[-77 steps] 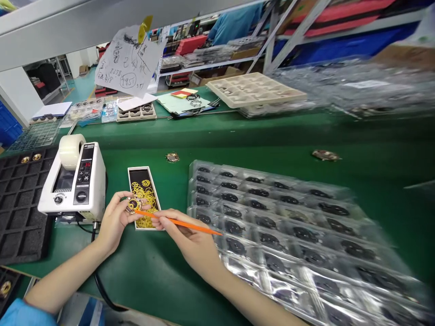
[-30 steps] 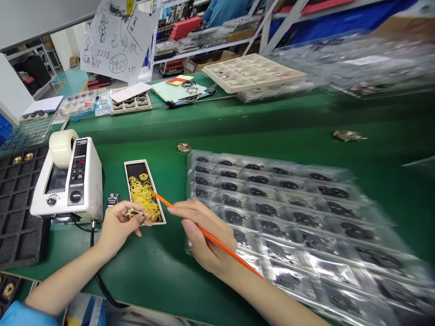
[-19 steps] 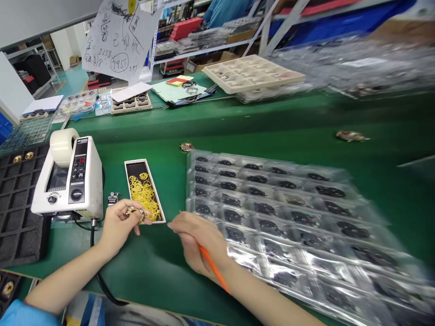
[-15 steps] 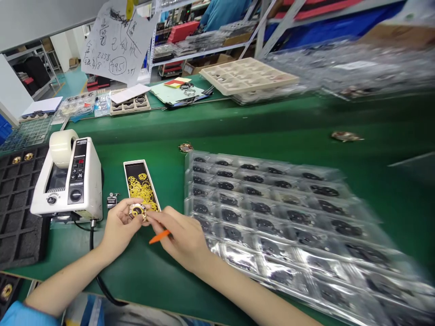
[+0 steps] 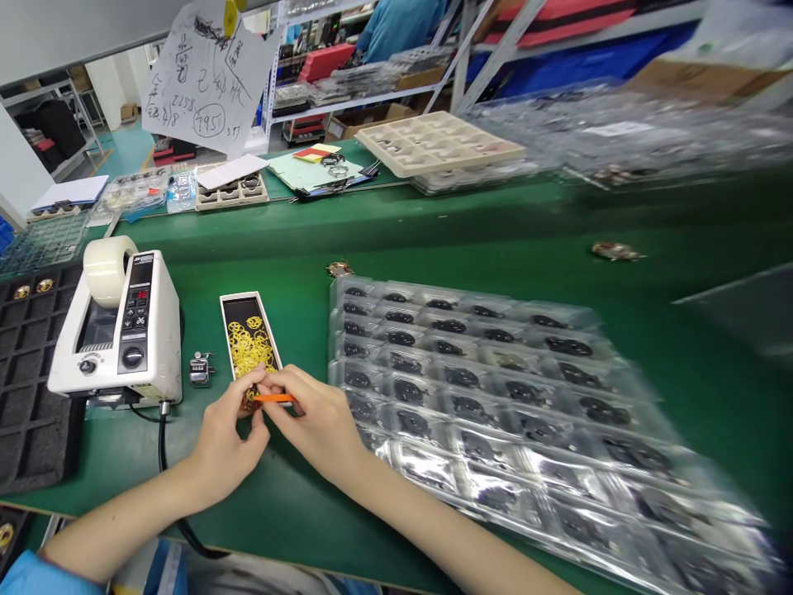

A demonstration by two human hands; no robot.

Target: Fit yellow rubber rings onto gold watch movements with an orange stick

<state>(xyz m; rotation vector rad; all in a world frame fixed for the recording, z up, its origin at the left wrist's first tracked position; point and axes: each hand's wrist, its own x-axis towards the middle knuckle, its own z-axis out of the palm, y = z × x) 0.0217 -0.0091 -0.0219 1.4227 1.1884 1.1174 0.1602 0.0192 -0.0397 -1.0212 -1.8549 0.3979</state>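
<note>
At the near end of a narrow white box (image 5: pixel 240 296), the two hands meet over a small round metal part (image 5: pixel 249 399), just above the green bench (image 5: pixel 297 512). The left hand (image 5: pixel 234 434) pinches the part narrowly between thumb and fingers. The right hand (image 5: pixel 317 417) grips an orange stick (image 5: pixel 276 398) close to its left end, fingertips beside those of the left. The visible stretch of the stick has its long axis nearly level, running left to right across the view; its left end points at the round part. Fingers cover most of that part, so I cannot fairly say which way its face is turned, or whether the stick touches it. The box's long axis runs away from the person, and thin yellow rings (image 5: pixel 249 343) lie heaped inside. Left of it stand a small counter (image 5: pixel 200 369) and a white tape dispenser (image 5: pixel 161 347); to the right lies a clear tray (image 5: pixel 334 326) of dark pieces.
</note>
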